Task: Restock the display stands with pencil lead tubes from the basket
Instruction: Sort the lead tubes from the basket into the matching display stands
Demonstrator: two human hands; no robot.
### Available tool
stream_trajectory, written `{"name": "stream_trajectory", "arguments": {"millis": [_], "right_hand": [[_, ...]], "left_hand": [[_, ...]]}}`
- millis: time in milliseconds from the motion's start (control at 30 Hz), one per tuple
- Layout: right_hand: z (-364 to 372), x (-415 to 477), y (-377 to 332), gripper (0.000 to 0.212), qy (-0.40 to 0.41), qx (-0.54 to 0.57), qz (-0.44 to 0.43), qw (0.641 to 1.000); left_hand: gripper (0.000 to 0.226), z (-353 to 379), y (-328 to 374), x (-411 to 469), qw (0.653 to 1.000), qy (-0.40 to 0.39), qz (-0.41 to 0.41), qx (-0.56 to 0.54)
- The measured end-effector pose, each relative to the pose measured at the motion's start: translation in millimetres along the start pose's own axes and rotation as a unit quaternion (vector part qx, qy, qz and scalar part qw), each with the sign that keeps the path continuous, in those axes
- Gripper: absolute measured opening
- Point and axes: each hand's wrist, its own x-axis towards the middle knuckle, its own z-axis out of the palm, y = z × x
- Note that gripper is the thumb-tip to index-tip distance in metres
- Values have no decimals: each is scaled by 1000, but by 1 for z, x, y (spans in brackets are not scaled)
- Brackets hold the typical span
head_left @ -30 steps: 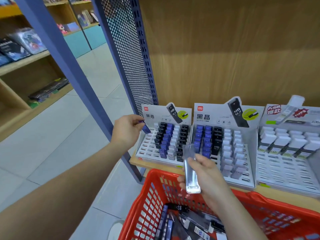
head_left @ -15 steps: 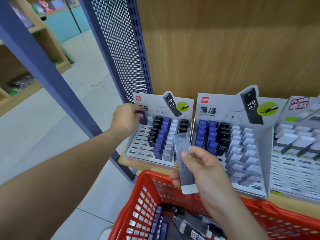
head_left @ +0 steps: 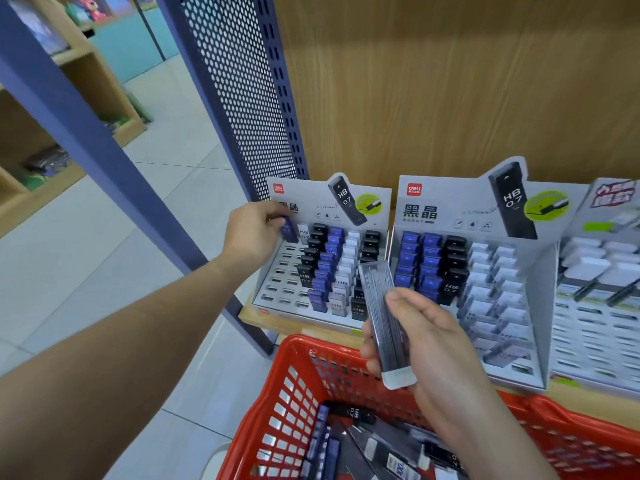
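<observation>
Left hand (head_left: 254,233): extended forward, fingers curled, pinching a blue pencil lead tube (head_left: 289,229) at the upper-left slots of the left display stand (head_left: 277,283). Tube roughly upright, lower end at the slots. Whether seated in one or not: not discernible.

Right hand (head_left: 427,341): raised above the red basket (head_left: 304,342), thumb and fingers closed round a clear lead tube (head_left: 375,306) with a white cap at its lower end and dark leads visible inside. Tube tilted, upper end in front of the gap between the left stand and the middle display stand (head_left: 446,209).

Beyond the right hand: columns of black, blue and white tubes in both stands. Right of the right hand: a third stand (head_left: 595,327) of white items. Below both hands: loose lead tubes (head_left: 346,441) in the basket. Behind the left hand: perforated blue panel (head_left: 239,81).
</observation>
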Motion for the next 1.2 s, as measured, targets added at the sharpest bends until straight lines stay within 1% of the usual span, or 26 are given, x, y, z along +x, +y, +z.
{"name": "stream_trajectory", "arguments": {"millis": [67,100,200,333,400,433,467,500,533,567,600,633,700,733,767,800,833,867,900,967,1000,1033,1067,1100,1133,1200], "right_hand": [[0,0,1,24,-1,1,0,1000],[0,0,1,23,-1,5,1,1000],[1,0,3,18,0,30,13,999],[2,-1,1,20,-11,60,30,998],[4,-2,-1,17,-29,77,18,996],[5,-4,-3,14,-38,68,4,997],[6,-4,-4,12,-42,55,-13,998],[7,-4,-6,10,-38,42,-32,998],[7,-5,-9,8,-28,30,-52,998],[6,-6,-12,7,-14,24,-68,997],[5,-7,-16,7,-2,30,-81,996],[4,-9,-19,10,8,46,-89,995],[2,-14,-24,21,31,88,-107,990],[2,-18,-26,29,46,100,-118,987],[1,-22,-28,36,60,104,-129,984],[1,-27,-30,42,69,102,-138,983],[0,-33,-31,48,73,102,-143,982],[-2,-38,-31,52,71,107,-142,981],[-5,-43,-32,55,69,116,-135,982],[-16,-53,-37,56,76,134,-111,982],[-23,-57,-40,55,82,143,-100,981],[-31,-63,-44,53,85,148,-92,981],[-39,-68,-48,51,87,149,-87,981],[-47,-74,-53,47,86,142,-85,982],[-56,-78,-58,43,85,123,-86,985],[-73,-87,-64,35,90,67,-87,990]], "left_hand": [[23,0,3,0,1000,11,0,-20],[21,0,4,1,1000,14,4,-9],[21,3,0,2,996,20,47,77],[32,3,-3,2,971,-10,137,195],[38,1,-1,0,961,-34,141,235],[39,0,1,-4,964,-43,130,229],[38,-3,4,-9,972,-48,112,202],[36,-6,10,-16,984,-50,81,152],[33,-10,16,-24,994,-57,39,80],[27,-16,27,-34,997,-78,-8,-6],[22,-24,40,-45,987,-119,-54,-92],[22,-32,56,-57,969,-174,-90,-152],[34,-50,82,-84,925,-298,-126,-200],[38,-56,92,-98,906,-343,-134,-208],[38,-60,101,-113,890,-372,-134,-228],[33,-63,108,-126,877,-384,-127,-259],[27,-65,115,-138,868,-385,-115,-292],[25,-65,121,-149,870,-375,-89,-308],[33,-63,126,-156,888,-353,-42,-291],[48,-60,137,-166,935,-295,82,-182],[46,-59,143,-172,950,-254,132,-125],[37,-61,151,-178,958,-217,167,-86],[26,-62,158,-184,962,-191,180,-74],[17,-64,166,-188,964,-176,181,-89],[16,-64,175,-192,963,-170,167,-130],[22,-62,195,-196,957,-163,131,-203]]}}
